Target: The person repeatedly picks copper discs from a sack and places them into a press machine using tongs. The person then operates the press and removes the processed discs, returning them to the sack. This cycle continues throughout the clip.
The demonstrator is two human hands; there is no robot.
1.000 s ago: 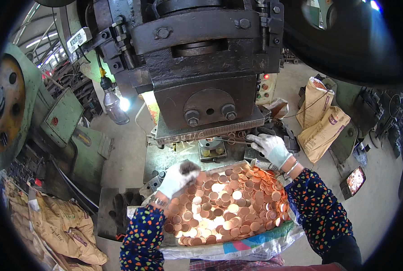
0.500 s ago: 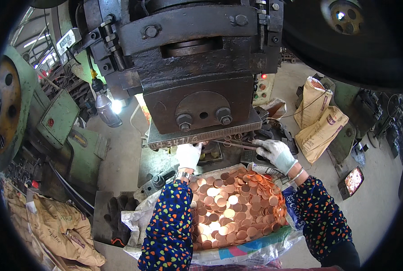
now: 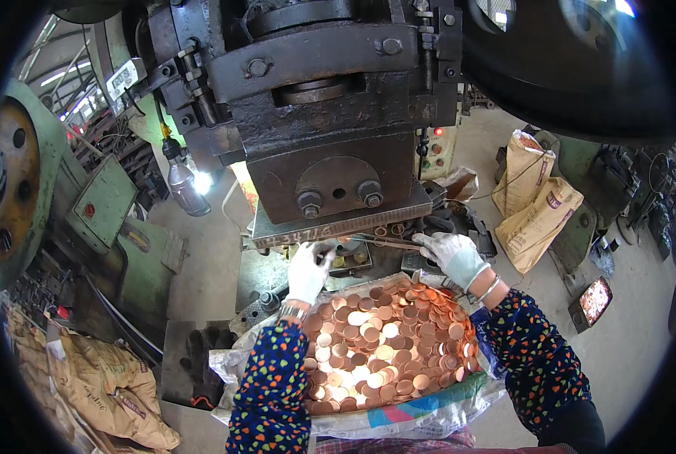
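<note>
The left hand (image 3: 305,274) sits slightly farther left of the die (image 3: 359,258) than half a second ago; whether its darkened fingertips hold anything, I cannot tell. The right hand (image 3: 451,259) grips one pair of thin tongs (image 3: 395,244), tips indistinct beneath the press (image 3: 330,163). Overlapping copper discs (image 3: 402,344), uncountable, lie heaped on white sheeting (image 3: 228,367) below both hands.

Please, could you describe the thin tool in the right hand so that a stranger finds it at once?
Find the large dark press at the top centre. Below its right side, the right hand, white-gloved, holds a thin tool pointing left. Unlike the round copper-coloured discs below, it is long and narrow.
</note>
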